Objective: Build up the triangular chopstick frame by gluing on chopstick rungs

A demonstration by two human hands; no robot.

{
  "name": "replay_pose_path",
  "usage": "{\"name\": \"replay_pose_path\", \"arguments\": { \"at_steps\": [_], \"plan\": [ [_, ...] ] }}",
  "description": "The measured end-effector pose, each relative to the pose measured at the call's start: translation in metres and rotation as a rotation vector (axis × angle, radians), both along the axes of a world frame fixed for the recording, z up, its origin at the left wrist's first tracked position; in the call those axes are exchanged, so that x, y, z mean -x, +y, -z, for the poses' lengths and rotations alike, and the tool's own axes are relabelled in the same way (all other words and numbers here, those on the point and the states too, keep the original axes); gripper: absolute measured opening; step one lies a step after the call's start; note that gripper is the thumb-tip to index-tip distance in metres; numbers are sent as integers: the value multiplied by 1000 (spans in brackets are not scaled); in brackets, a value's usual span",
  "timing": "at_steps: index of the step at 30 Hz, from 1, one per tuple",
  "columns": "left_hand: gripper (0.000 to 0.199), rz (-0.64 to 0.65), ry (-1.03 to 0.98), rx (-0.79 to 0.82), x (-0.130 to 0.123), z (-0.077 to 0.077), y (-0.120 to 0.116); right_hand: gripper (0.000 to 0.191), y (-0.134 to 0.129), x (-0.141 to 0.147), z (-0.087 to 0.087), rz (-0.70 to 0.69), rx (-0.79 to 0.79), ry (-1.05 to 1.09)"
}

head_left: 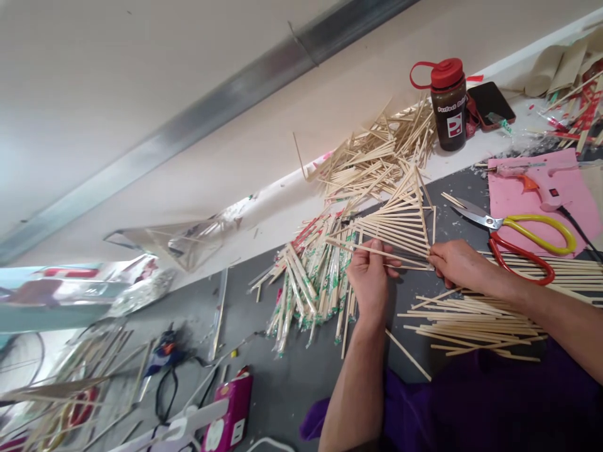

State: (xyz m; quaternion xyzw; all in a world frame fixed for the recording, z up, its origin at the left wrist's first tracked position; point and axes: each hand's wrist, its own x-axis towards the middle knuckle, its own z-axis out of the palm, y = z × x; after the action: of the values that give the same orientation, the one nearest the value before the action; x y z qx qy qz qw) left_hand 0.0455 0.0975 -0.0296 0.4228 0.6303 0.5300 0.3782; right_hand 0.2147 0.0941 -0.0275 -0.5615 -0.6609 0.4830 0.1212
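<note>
My left hand (370,270) has its thumb and fingers closed on a thin wooden chopstick (342,243), which slants across the near edge of a chopstick frame (398,223). That frame is a fan-like lattice of several sticks meeting along a slanted side. At its near right corner, my right hand (450,260) pinches the stick ends between thumb and fingers; the fingertips partly hide the joint. Loose bare chopsticks (466,323) lie below my right forearm. Wrapped chopsticks (315,282) with green print are heaped left of my left hand.
Scissors (492,223) with yellow and red handles lie at right, near a glue gun (541,179) on pink paper (502,198). Behind are a pile of sticks (377,154), a red-lidded bottle (448,113) and a phone (492,105). A magenta box (230,408) sits at front left.
</note>
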Motion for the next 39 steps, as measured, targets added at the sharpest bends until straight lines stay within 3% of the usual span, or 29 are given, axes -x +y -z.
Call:
{"name": "replay_pose_path", "arguments": {
  "at_steps": [6,9,11,13,14,16,19,21,24,28,35,39],
  "plan": [
    [34,63,23,114,6,-12,-19,28,0,0,5,-8,-18,25],
    [30,126,225,193,26,-29,-39,27,0,1,8,-2,6,34],
    [22,-13,350,41,44,-41,-45,26,-1,1,10,7,26,37],
    [20,-192,395,-215,62,-51,-40,26,-2,1,11,13,24,35],
    [24,-197,390,-316,69,-54,-34,26,-2,2,10,11,19,30],
    [40,-49,354,-401,79,-57,-20,27,-2,2,6,-1,31,2],
    [61,200,329,-360,85,-54,-2,26,0,4,-6,-15,79,-55],
    [63,260,327,-322,83,-49,4,24,2,4,-14,-25,105,-79],
    [56,260,311,-309,77,-41,7,23,4,4,-17,-36,142,-91],
    [44,231,313,-352,74,-32,9,25,1,3,-8,-13,149,-15],
    [58,300,347,-447,82,-21,16,27,1,2,-6,-8,106,-24],
    [51,246,371,-449,84,-18,17,27,2,2,-11,-15,123,-59]
  ]
}}
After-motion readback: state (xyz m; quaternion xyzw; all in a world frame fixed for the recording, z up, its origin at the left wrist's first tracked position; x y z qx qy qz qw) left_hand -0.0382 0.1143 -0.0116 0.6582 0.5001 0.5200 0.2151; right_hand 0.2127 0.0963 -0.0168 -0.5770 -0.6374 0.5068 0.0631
